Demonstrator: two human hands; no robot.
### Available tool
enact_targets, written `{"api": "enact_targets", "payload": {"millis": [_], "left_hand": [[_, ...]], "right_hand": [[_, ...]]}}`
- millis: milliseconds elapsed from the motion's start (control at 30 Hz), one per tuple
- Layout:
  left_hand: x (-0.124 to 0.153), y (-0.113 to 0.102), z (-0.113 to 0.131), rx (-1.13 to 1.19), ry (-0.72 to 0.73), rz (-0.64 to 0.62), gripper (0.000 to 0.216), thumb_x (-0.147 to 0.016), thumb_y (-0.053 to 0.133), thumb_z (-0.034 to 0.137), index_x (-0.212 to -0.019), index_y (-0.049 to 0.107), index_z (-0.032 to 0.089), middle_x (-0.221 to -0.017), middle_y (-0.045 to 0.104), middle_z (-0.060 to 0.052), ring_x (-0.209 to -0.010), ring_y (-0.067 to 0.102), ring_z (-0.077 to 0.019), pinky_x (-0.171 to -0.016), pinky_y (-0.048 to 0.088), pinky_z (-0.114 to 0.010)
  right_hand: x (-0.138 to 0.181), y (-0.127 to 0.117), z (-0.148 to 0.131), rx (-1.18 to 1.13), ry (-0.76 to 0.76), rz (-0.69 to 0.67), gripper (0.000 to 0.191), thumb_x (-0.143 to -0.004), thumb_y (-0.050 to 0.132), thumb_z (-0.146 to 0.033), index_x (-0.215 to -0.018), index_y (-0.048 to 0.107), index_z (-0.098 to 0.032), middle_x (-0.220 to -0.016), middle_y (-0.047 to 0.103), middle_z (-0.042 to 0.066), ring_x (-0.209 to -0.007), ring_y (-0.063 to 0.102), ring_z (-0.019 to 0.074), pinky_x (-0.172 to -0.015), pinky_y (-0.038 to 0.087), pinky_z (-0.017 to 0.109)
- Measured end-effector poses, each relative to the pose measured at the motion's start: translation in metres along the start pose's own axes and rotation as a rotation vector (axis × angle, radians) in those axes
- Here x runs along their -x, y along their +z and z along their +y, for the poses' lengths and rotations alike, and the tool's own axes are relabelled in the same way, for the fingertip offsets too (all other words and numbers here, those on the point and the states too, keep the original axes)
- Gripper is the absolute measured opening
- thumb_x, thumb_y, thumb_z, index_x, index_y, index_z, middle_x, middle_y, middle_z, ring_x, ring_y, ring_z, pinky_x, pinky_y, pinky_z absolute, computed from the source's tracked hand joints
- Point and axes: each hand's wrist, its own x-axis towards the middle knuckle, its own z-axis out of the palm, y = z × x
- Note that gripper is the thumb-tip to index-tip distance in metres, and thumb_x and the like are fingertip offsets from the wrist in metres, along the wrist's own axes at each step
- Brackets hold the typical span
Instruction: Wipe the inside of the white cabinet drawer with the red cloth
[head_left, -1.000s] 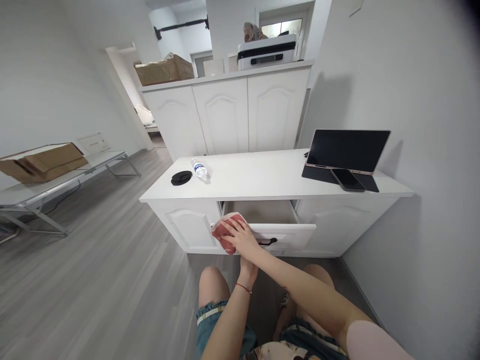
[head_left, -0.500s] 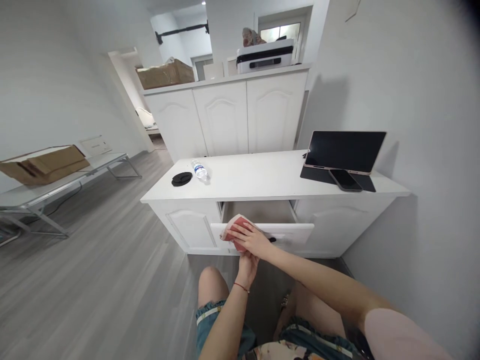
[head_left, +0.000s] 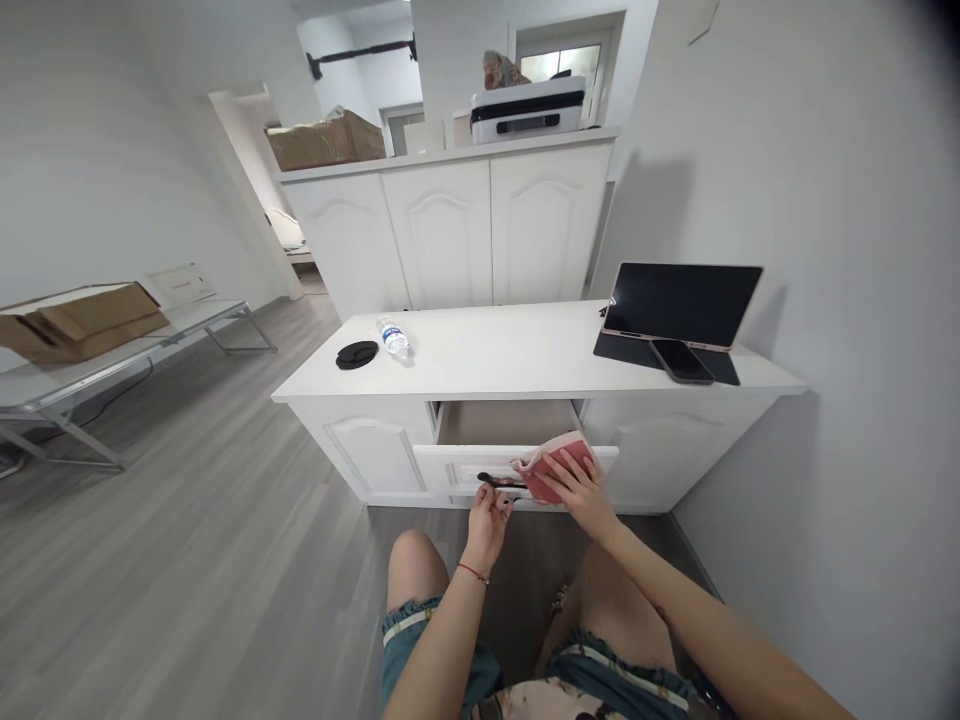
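Note:
A white drawer stands pulled out of the low cabinet, with a black handle on its front. My left hand is at the left part of this handle, fingers curled closed against it from below. A pink-red cloth with a pale edge lies folded over the right part of the drawer front. On top of the cloth rests my right hand, fingers over the fabric and pressing it against the drawer front. The cloth and my hand hide the handle's right end.
On the cabinet top lie a plastic bottle, a black round object, a tablet on its stand and a phone. My knees are below the drawer. A wall borders the right side.
My right hand has moved right along the drawer front with the cloth, uncovering the handle's left end. My left hand has come away from beneath the cloth to the handle.

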Motion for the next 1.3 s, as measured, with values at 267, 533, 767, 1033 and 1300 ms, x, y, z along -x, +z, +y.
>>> {"api": "enact_targets", "payload": {"millis": [267,533,767,1033,1300], "left_hand": [[0.001,0.003,0.006,-0.07,-0.028,0.039,0.024,-0.07,0.074,0.026,-0.078,0.052,0.02,-0.076,0.058,0.004,-0.071,0.058,-0.0107,-0.072,0.046,-0.027],[0.01,0.008,0.015,-0.053,-0.095,0.022,0.019,-0.071,0.072,0.019,-0.077,0.054,0.02,-0.079,0.061,0.003,-0.076,0.061,-0.0121,-0.078,0.046,-0.03],[0.042,-0.004,0.035,-0.035,-0.184,-0.069,0.022,-0.073,0.068,0.021,-0.094,0.063,0.018,-0.114,0.064,-0.008,-0.111,0.057,-0.0218,-0.095,0.042,-0.031],[0.098,-0.064,0.055,-0.141,-0.098,0.141,0.018,-0.071,0.069,0.024,-0.087,0.062,0.02,-0.111,0.067,-0.01,-0.108,0.06,-0.0233,-0.094,0.042,-0.032],[0.104,-0.076,0.042,-0.151,-0.076,0.264,0.016,-0.068,0.069,0.019,-0.082,0.061,0.02,-0.091,0.07,-0.007,-0.088,0.066,-0.0188,-0.086,0.047,-0.029]], "right_hand": [[0.037,0.018,-0.001,0.007,0.185,0.061,0.041,-0.082,0.046,-0.018,-0.117,0.061,-0.031,-0.133,0.054,0.003,-0.132,0.034,0.0241,-0.109,0.02,0.049],[0.068,0.023,0.025,-0.02,0.035,-0.005,0.043,-0.082,0.043,-0.015,-0.119,0.059,-0.031,-0.13,0.057,0.001,-0.129,0.038,0.0205,-0.108,0.022,0.045],[0.059,0.046,-0.002,-0.009,-0.194,-0.084,0.05,-0.082,0.042,-0.013,-0.127,0.051,-0.034,-0.137,0.05,-0.006,-0.13,0.036,0.0144,-0.103,0.031,0.039],[0.0,0.075,-0.07,-0.125,-0.37,-0.108,0.042,-0.087,0.042,-0.012,-0.123,0.055,-0.028,-0.139,0.048,-0.002,-0.119,0.049,0.0132,-0.093,0.042,0.03],[-0.084,0.102,-0.153,-0.115,-0.584,-0.054,0.026,-0.086,0.05,-0.02,-0.106,0.066,-0.015,-0.132,0.055,0.004,-0.126,0.042,0.0186,-0.108,0.027,0.035]]}}
